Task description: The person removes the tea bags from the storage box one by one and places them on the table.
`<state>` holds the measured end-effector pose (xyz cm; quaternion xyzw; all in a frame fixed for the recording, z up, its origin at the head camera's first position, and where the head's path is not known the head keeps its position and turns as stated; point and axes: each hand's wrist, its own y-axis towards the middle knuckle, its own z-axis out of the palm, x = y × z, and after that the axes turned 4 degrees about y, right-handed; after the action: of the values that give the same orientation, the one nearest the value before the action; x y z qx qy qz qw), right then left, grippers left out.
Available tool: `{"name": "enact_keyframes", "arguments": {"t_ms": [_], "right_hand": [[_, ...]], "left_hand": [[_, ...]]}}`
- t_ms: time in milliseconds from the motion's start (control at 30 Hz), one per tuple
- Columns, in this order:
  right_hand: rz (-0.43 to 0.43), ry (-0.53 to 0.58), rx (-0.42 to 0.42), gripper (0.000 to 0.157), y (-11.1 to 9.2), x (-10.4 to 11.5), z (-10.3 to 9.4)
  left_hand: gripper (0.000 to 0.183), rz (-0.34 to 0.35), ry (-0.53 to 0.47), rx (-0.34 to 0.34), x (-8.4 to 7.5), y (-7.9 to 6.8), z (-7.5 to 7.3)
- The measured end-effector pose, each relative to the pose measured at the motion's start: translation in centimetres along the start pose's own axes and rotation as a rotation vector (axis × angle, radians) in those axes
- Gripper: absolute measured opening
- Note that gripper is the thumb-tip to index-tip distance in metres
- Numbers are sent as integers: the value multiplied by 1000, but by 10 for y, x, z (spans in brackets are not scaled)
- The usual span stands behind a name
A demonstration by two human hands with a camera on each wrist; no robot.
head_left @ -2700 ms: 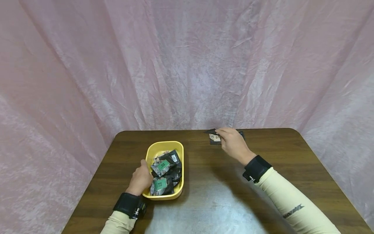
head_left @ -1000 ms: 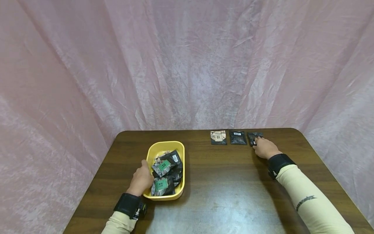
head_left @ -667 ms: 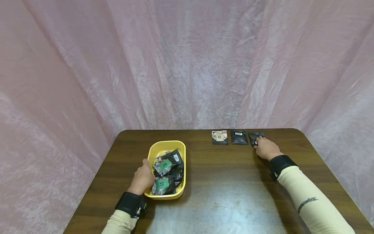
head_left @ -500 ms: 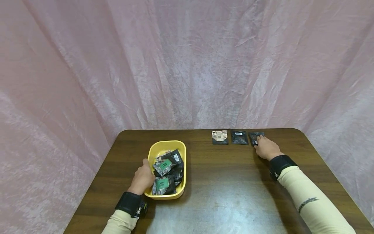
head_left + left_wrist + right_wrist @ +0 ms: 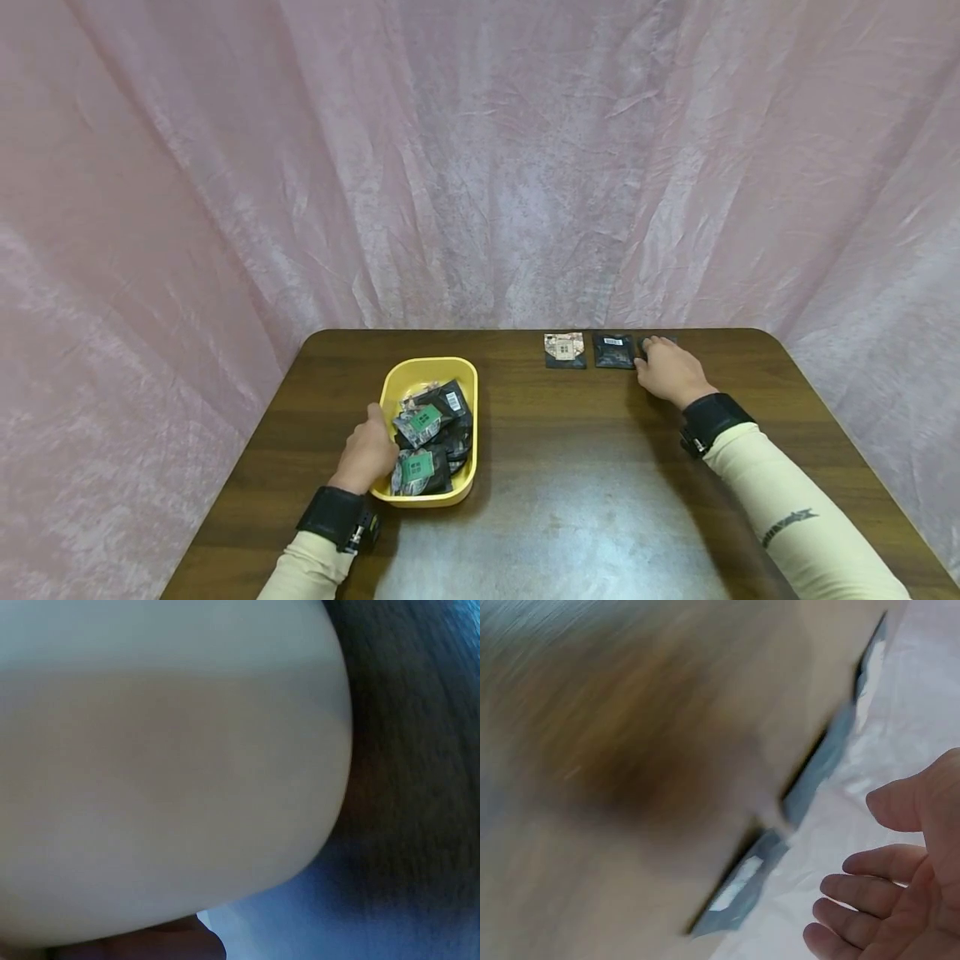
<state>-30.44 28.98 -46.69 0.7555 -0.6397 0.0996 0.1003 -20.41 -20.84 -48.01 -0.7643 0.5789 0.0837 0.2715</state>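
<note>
My left hand (image 5: 367,450) grips the left wall of a yellow plastic bin (image 5: 470,467). Inside lie several flat black sachets, some with a green label (image 5: 424,418). Along the table's far edge, three square sachets form a row: one with a cream printed face (image 5: 565,350), a black one with a white barcode (image 5: 615,352), and a black one (image 5: 670,340) mostly hidden by my right hand (image 5: 672,371). In the right wrist view that hand's fingers (image 5: 862,892) are spread, apart from the sachets and holding nothing. The left wrist view is mostly filled by skin, and its fingertips are hidden.
The brown wooden table (image 5: 510,467) has rounded far corners and a bright glare in its middle. Right behind its far edge hangs a pink velvet curtain (image 5: 495,167).
My right hand moved one black sachet out to the row's right end, pressed there, then let go and lifted slightly leftward. My left hand stayed on the bin.
</note>
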Motion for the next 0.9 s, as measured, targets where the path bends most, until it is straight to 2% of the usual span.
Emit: {"name": "enact_keyframes", "arguments": {"t_ms": [233,400,500,567,733,900], "right_hand": [[-95,15,-88,49,5,45,-5],[-254,0,-243,39,6,91,-5],[-338,-2,-306,36,6,123,-4],[-381,12,-306,39,5,146,-4],[-436,78,-235,44,1,200,0],[-504,112,-180,46,-6,241,12]], "left_hand": [[62,-5,8,1,1,1,-1],[59,2,1,2,2,1,-2],[59,3,-1,3,3,1,-2],[59,4,-1,1,3,0,-2],[59,7,3,-9,1,-2,-3],[59,17,8,-12,0,-2,-1]]}}
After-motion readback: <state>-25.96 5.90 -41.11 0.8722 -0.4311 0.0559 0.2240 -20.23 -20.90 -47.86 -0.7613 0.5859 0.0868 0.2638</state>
